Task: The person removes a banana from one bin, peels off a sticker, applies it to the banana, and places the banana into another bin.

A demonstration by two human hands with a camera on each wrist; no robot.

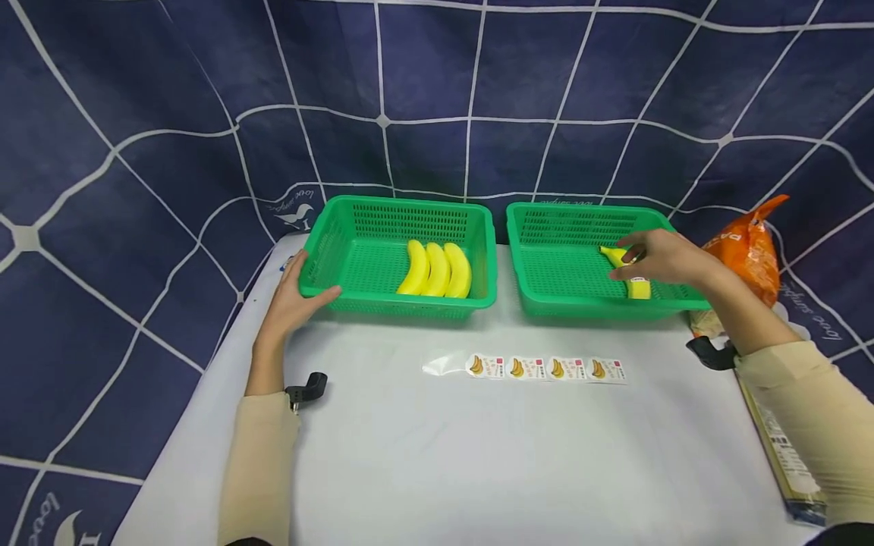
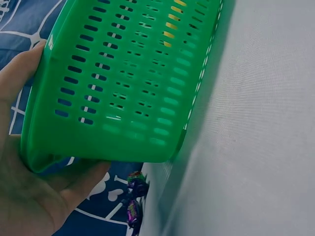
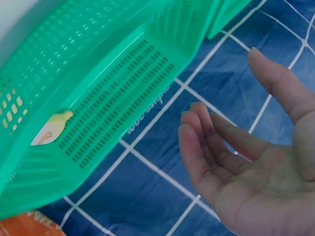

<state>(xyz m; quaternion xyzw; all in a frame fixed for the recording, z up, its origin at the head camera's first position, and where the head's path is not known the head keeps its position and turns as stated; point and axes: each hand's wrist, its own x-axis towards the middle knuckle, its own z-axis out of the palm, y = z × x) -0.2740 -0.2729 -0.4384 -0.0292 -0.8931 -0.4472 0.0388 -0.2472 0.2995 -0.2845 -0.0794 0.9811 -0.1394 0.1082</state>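
White table (image 1: 505,455); orange bag (image 1: 754,246) beside right basket (image 1: 573,306)

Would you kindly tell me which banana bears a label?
The banana in the right basket, near the right hand; the three bananas in the left basket show none.

Soft, even light fills the head view, with faint shadows below the baskets (image 1: 403,305). A darker band shades the table (image 2: 261,123) in the left wrist view; the right wrist view looks hazy, the banana (image 3: 57,125) washed out.

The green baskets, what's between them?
In the head view, just a narrow, bare strip of white table lies between the left basket and the right basket.
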